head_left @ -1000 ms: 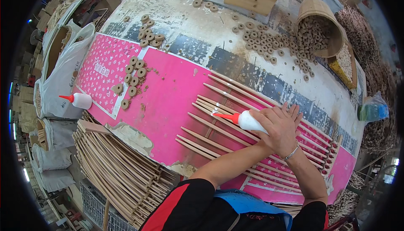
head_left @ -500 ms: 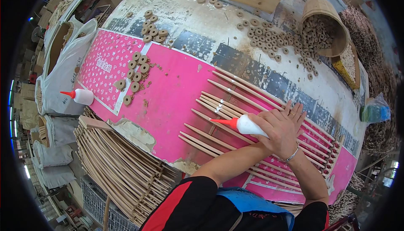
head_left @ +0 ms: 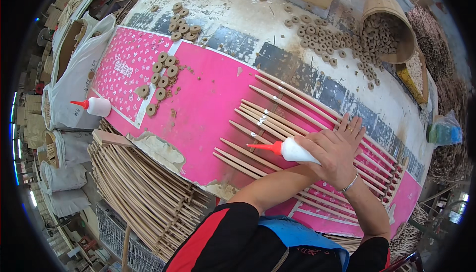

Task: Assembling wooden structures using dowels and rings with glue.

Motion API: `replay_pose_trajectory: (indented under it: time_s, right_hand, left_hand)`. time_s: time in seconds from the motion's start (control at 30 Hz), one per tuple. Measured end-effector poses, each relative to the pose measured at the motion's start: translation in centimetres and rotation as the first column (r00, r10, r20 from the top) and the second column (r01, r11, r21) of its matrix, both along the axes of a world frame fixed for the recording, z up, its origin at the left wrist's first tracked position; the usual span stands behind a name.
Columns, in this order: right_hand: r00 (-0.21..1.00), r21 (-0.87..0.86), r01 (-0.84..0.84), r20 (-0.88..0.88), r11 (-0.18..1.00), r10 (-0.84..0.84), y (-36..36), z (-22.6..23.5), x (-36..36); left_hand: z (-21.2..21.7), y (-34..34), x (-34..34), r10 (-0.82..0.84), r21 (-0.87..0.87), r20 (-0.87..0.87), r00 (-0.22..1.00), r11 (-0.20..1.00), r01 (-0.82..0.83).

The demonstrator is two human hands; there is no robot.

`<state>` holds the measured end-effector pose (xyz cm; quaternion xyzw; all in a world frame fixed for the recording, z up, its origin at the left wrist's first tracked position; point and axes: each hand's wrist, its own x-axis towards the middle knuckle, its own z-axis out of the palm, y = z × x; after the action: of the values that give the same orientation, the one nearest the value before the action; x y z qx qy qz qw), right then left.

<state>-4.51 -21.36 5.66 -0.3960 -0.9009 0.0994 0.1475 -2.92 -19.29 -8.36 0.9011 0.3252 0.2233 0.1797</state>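
Right hand (head_left: 331, 155) is gripping the white bottle (head_left: 299, 151), red nozzle (head_left: 265, 147) pointing left over the row of wooden sticks (head_left: 239, 148). Left hand (head_left: 353, 129) is reaching beneath it, arms crossing, and is lying open over the sticks farther right; cannot tell how hard it is pressing. Sticks are resting side by side on the pink sheet (head_left: 208, 108), several carrying white dabs (head_left: 263, 117), probably glue.

On method: the person should be keeping the tip low, squeezing lightly and giving each stick one small dab in line with the last. The flat hand should be steadying the row; the crossing forearm should be staying clear of wet spots.

Against the frame half a second ago: the nozzle is now sitting one stick nearer the body, and the stick it was meeting is now showing a fresh dab (head_left: 254, 134). Left hand is keeping its place.
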Motion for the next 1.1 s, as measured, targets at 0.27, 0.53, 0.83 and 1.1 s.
replay_pose_trajectory:
  time_s: [0.27,0.53,0.83,1.1]
  right_hand:
    - [0.998,-0.023,-0.065,0.004,0.998,0.065,-0.2,-0.8,-1.4]
    - [0.997,-0.029,-0.074,-0.012,0.997,0.074,0.0,-0.6,-0.8]
    - [0.990,-0.049,-0.135,-0.038,0.990,0.133,-0.4,-0.6,-2.2]
    - [0.988,-0.047,-0.155,-0.009,0.987,0.155,-0.1,-0.5,-2.2]
  left_hand:
    - [0.2,0.0,-0.5,0.016,-0.010,-0.001,1.000,1.000,-0.016]
    - [-1.0,-0.1,-0.3,0.033,0.012,0.007,0.999,0.999,-0.033]
    - [0.5,-0.2,-0.3,0.047,0.021,-0.023,0.999,0.999,-0.047]
    - [0.3,-0.3,-0.5,0.062,0.018,-0.067,0.996,0.998,-0.061]
